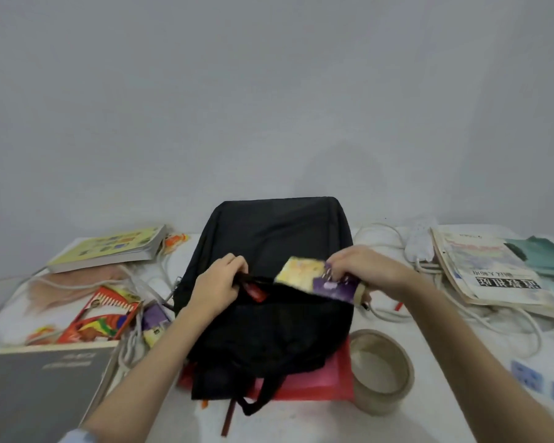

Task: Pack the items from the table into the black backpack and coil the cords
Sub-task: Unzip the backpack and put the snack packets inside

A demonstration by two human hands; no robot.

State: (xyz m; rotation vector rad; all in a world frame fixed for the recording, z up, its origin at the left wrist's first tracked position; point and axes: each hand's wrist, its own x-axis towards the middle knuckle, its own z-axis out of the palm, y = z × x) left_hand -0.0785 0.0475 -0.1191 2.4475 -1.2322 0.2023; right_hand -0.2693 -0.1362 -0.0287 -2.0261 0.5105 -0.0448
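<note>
The black backpack (269,314) lies flat in the middle of the white table, its pocket opening facing up. My left hand (218,282) grips the near edge of the opening and holds it apart. My right hand (362,270) pinches a small yellow and purple booklet (314,278), whose lower part sits inside the opening. White cords (480,318) lie tangled on the right of the table, and more white cords (135,340) run along the left side of the bag.
Left of the bag lie a yellow book (109,251), a red pencil box (106,314), a small purple box (154,321) and a grey notebook (36,388). A tape roll (381,372) and red folder (317,382) sit near right; newspapers (493,270) and a power strip (419,241) far right.
</note>
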